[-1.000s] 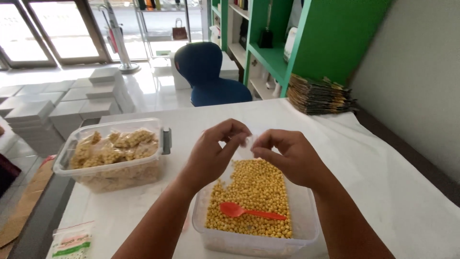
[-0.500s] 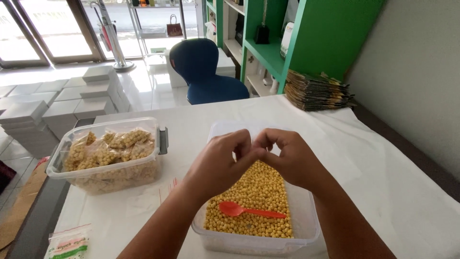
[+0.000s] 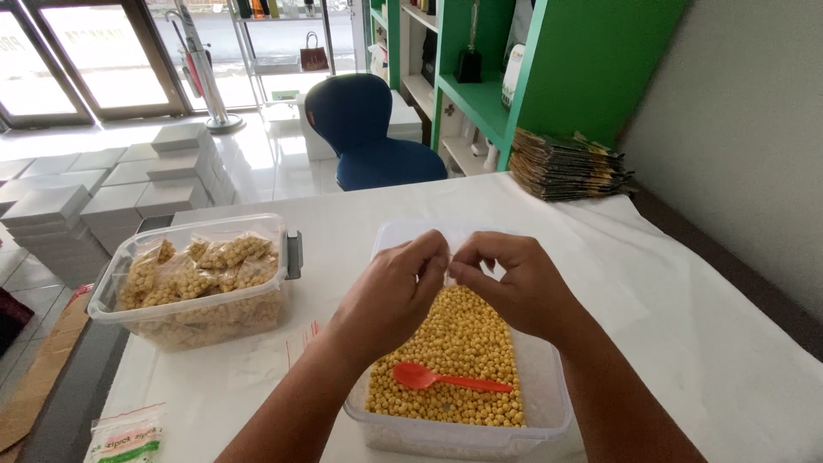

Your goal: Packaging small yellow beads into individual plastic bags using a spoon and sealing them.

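My left hand (image 3: pixel 390 291) and my right hand (image 3: pixel 514 287) meet above a clear plastic tub (image 3: pixel 553 410) of small yellow balls (image 3: pixel 463 343). Their fingertips pinch a small clear plastic bag (image 3: pixel 447 261) between them; it is barely visible. An orange plastic spoon (image 3: pixel 446 379) lies on the yellow balls near the tub's front. Both forearms reach in from the bottom edge.
A second clear tub (image 3: pixel 197 283) at the left holds several filled small bags. A pack of zip bags (image 3: pixel 129 437) lies at the table's front left corner. A stack of dark pouches (image 3: pixel 566 167) sits at the back right. A blue chair (image 3: pixel 369 133) stands behind the white-covered table (image 3: pixel 686 283).
The hands pressed together over the tub half a second ago, and the fingertips have since parted slightly. The view has shifted a little.
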